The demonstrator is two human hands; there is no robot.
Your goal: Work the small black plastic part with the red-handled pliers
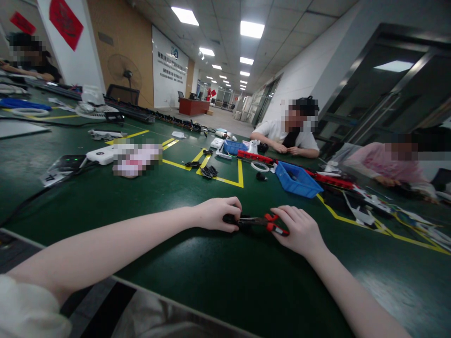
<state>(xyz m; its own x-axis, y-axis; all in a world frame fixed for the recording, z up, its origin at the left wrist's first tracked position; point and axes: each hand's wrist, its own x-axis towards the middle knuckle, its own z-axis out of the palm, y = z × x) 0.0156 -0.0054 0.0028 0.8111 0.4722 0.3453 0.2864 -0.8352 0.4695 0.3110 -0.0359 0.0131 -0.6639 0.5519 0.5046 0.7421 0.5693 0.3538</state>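
Over the green table (218, 281), my left hand (220, 215) pinches a small black part (230, 218) between thumb and fingers. My right hand (299, 230) is wrapped round the red handles of a pair of pliers (270, 224). The metal jaws of the pliers point left and reach the black part at my left fingertips. Whether the jaws grip the part is too small to tell. Beyond my hands, a pile of black parts (209, 172) lies inside yellow tape lines, with a smaller group (192, 164) just left of it.
A blue bin (298, 180) stands beyond my right hand, with a white ring (260, 166) and a red strip (331, 180) nearby. A phone (137, 161) and a white device (102, 154) lie at the left. Several people sit around the tables.
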